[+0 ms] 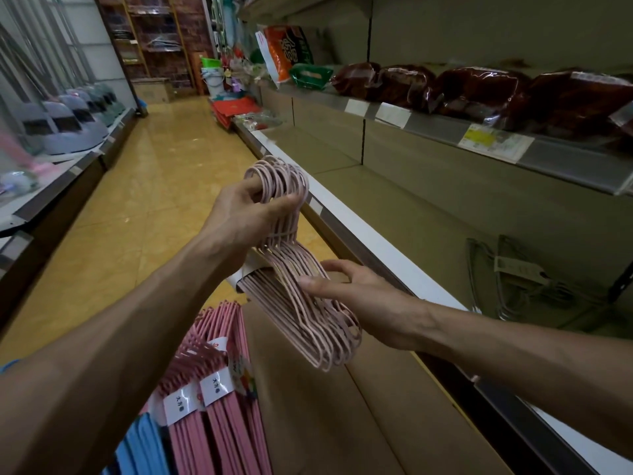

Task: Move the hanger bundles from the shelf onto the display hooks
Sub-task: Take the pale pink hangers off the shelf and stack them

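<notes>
A bundle of pale pink hangers (301, 303) hangs in mid-air in front of the shelf, bound at the neck, with a white paper label round its body. My left hand (246, 217) grips the bundle's hooks, fingers curled through them. My right hand (356, 296) holds the bundle's shoulder part from the right, thumb on top and fingers under it. Below, several darker pink hanger bundles (212, 399) with white labels stand packed in a cardboard box (325, 423). Another bundle of grey hangers (507, 279) lies on the lower shelf to the right.
The lower shelf (411, 214) on the right has a white front edge. The shelf above carries dark red wrapped packs (479, 90). Blue hanger bundles (144, 447) stand beside the pink ones. A yellow tiled aisle (154, 173) runs ahead; dustpans and brooms (68, 125) line the left shelf.
</notes>
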